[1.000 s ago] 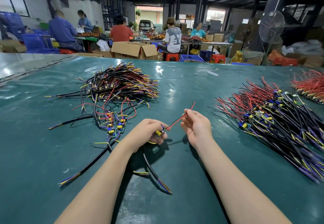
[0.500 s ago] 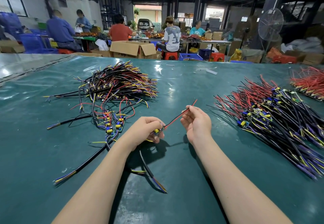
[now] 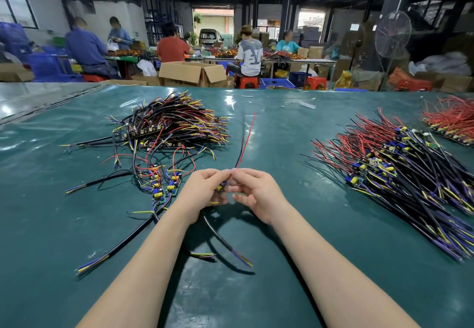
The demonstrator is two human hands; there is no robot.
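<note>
L hand (image 3: 202, 191) & R hand (image 3: 259, 194) pinch wired board (image 3: 220, 187).

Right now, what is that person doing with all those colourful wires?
A person is working at a green table. Their left hand grips a small wired part, and the fingers of the right hand pinch the red and black wires that stick up from it. Its black cable trails down onto the table. A tangled pile lies to the left, a neater pile to the right.
</note>
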